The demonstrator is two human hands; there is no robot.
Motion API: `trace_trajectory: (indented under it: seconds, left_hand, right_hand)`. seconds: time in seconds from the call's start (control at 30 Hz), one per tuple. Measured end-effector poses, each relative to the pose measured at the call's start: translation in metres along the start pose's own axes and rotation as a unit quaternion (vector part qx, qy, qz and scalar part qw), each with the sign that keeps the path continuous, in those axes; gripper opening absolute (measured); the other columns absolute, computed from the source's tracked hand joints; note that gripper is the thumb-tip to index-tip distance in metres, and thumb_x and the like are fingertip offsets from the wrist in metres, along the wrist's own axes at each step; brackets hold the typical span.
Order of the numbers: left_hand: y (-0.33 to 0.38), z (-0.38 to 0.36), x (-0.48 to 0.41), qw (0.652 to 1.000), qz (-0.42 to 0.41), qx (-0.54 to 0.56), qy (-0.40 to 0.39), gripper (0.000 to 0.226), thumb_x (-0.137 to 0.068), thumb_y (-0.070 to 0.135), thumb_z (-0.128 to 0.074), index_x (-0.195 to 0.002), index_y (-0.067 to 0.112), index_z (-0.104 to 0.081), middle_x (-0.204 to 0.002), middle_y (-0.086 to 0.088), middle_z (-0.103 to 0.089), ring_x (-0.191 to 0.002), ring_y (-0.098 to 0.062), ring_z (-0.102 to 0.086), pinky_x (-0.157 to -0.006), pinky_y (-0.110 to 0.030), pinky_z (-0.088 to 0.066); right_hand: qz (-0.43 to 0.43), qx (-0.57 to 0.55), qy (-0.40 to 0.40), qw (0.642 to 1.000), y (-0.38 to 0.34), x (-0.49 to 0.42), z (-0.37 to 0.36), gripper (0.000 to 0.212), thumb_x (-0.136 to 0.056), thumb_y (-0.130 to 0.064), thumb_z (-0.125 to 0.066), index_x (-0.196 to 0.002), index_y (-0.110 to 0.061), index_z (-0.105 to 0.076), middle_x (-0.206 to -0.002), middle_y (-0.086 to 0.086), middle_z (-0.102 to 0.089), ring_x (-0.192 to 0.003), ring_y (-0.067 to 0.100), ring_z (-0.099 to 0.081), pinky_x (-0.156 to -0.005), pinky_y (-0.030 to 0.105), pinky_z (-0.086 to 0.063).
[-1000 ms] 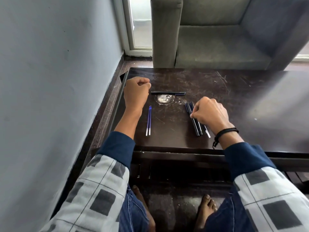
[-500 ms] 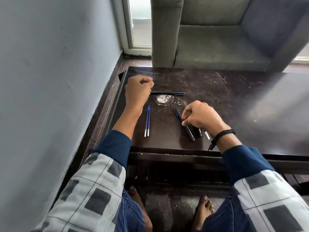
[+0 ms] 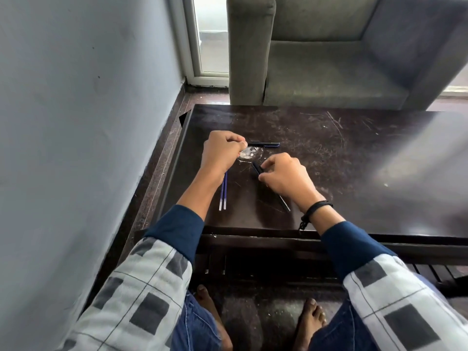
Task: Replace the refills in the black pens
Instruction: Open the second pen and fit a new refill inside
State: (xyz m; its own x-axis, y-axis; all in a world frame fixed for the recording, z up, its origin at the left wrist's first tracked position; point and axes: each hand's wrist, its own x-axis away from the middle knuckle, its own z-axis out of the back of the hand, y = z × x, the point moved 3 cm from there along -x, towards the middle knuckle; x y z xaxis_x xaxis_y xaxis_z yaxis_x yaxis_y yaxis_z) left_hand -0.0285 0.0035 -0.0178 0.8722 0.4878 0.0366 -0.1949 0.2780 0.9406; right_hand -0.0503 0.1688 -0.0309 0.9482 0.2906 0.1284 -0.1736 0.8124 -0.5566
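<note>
My right hand (image 3: 285,179) grips a black pen (image 3: 257,168) whose tip sticks out past the fingers toward the upper left, just above the dark table (image 3: 354,173). More black pens (image 3: 285,205) lie under and behind that hand, mostly hidden. My left hand (image 3: 222,152) is a closed fist over the table, nothing visible in it. Two blue refills (image 3: 223,192) lie side by side beneath the left wrist. Another black pen (image 3: 264,144) lies crosswise farther back, just past the left fist.
A pale round stain (image 3: 247,152) marks the table between the hands. A grey wall (image 3: 76,122) runs close along the left. A grey armchair (image 3: 329,59) stands behind the table. My bare feet (image 3: 310,315) are on the floor under the near edge.
My right hand has lifted one black pen from the bundle and moved it left toward the centre. My left fist has shifted slightly toward the right hand.
</note>
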Motion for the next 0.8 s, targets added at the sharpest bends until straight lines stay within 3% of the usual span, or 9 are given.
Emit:
trace_trajectory:
  seconds: [0.1,0.17,0.27,0.4,0.53,0.8]
  left_hand:
    - [-0.004,-0.008,0.001,0.998,0.035,0.013,-0.044,0.002,-0.082,0.018,-0.079,-0.084,0.018,-0.078,-0.087,-0.002,-0.076,-0.080,-0.013,-0.073,-0.083,-0.035,-0.062]
    - [-0.003,-0.012,0.004,0.994,0.070,0.049,-0.073,0.002,-0.084,0.011,-0.078,-0.086,0.011,-0.078,-0.092,-0.007,-0.075,-0.086,-0.017,-0.073,-0.078,-0.030,-0.062]
    - [0.000,-0.017,0.011,0.983,0.106,0.111,-0.102,0.007,-0.086,-0.003,-0.072,-0.082,0.003,-0.074,-0.085,-0.011,-0.072,-0.080,-0.019,-0.072,-0.068,-0.025,-0.062]
    - [-0.001,-0.015,0.010,0.977,0.126,0.154,-0.075,0.010,-0.084,-0.010,-0.071,-0.078,-0.001,-0.073,-0.078,-0.012,-0.071,-0.071,-0.016,-0.071,-0.059,-0.019,-0.059]
    - [-0.003,-0.014,0.012,0.973,0.137,0.173,-0.064,0.006,-0.084,-0.010,-0.071,-0.084,-0.004,-0.072,-0.080,-0.014,-0.070,-0.068,-0.016,-0.071,-0.057,-0.019,-0.058]
    - [0.000,-0.007,0.012,0.973,0.129,0.181,-0.062,0.009,-0.084,-0.009,-0.071,-0.079,-0.001,-0.073,-0.077,-0.015,-0.070,-0.059,-0.016,-0.071,-0.058,-0.019,-0.058]
  right_hand:
    - [-0.026,-0.210,-0.035,0.977,-0.002,-0.003,0.001,0.020,-0.091,-0.011,-0.069,-0.110,-0.014,-0.070,-0.083,0.004,-0.073,-0.068,0.018,-0.073,-0.063,0.031,-0.057]
    - [-0.013,-0.257,-0.043,0.965,-0.002,-0.002,0.004,0.017,-0.095,-0.008,-0.065,-0.111,-0.012,-0.068,-0.081,0.005,-0.068,-0.068,0.018,-0.070,-0.060,0.032,-0.058]
    - [0.037,-0.192,-0.019,0.980,-0.001,-0.002,0.005,0.010,-0.096,-0.016,-0.066,-0.103,-0.023,-0.068,-0.078,0.001,-0.069,-0.072,0.019,-0.068,-0.067,0.035,-0.057]
    - [0.053,-0.048,0.035,0.997,-0.003,0.003,0.007,0.017,-0.096,-0.035,-0.064,-0.105,-0.022,-0.069,-0.099,0.006,-0.073,-0.095,0.028,-0.067,-0.084,0.037,-0.052]
    - [0.071,0.041,0.045,0.996,-0.013,0.010,0.008,0.024,-0.099,-0.037,-0.056,-0.095,-0.016,-0.066,-0.105,0.016,-0.071,-0.098,0.042,-0.064,-0.076,0.040,-0.049]
    - [0.090,0.080,0.098,0.988,-0.023,0.019,0.009,0.026,-0.100,-0.041,-0.050,-0.097,-0.020,-0.066,-0.099,0.011,-0.072,-0.091,0.040,-0.066,-0.067,0.036,-0.038]
